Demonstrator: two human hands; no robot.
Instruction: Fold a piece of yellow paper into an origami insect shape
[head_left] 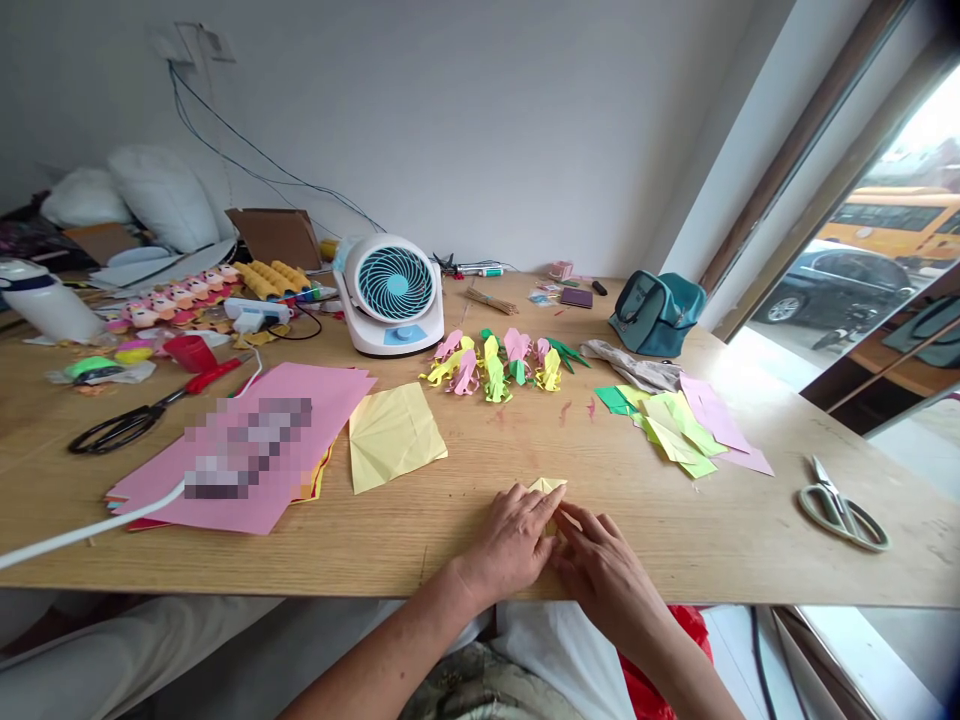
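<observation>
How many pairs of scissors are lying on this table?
2. One black-handled pair lies at the left, beside the pink paper; one pale-handled pair lies at the far right, near the front edge. More may be hidden in the clutter at the left.

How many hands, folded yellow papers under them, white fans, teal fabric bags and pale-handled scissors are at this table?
Left hand and right hand: 2
Folded yellow paper: 1
White fan: 1
Teal fabric bag: 1
Pale-handled scissors: 1
Total: 6

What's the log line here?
left hand: on small yellow paper | right hand: at same paper | beyond: paper shapes, fan | far right: scissors
</observation>
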